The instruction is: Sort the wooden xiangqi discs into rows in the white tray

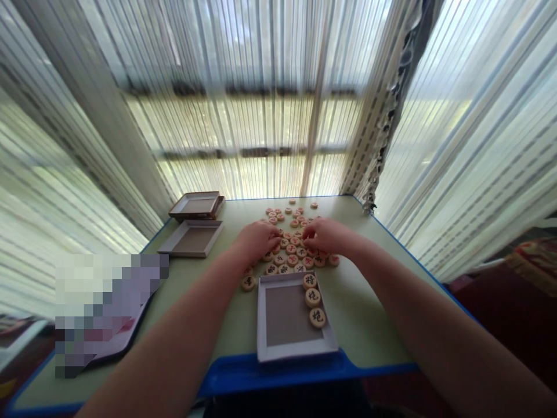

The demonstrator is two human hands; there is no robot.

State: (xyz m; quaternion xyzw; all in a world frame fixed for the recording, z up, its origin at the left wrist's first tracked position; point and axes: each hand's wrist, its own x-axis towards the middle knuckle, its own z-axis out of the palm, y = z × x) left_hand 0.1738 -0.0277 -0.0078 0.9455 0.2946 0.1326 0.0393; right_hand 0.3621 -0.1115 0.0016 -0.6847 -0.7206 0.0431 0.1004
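Observation:
Round wooden pieces (292,259) with red or black characters lie spread over the pale green table. My left hand (260,239) rests at the left side of this spread, fingers curled down onto pieces. On the opposite side, my right hand (326,236) touches pieces with bent fingers. What either hand holds is too small to make out. A shallow white box (261,319) sits nearer to me, with three black-character pieces (312,298) in a column along its right side. One black-character piece (248,283) lies just left of the box.
Another shallow box (191,239) and a stack of boxes (195,204) stand at the back left. A partly pixelated flat device (126,325) lies at the left edge. Sheer curtains (252,128) hang behind the blue-edged table (369,325).

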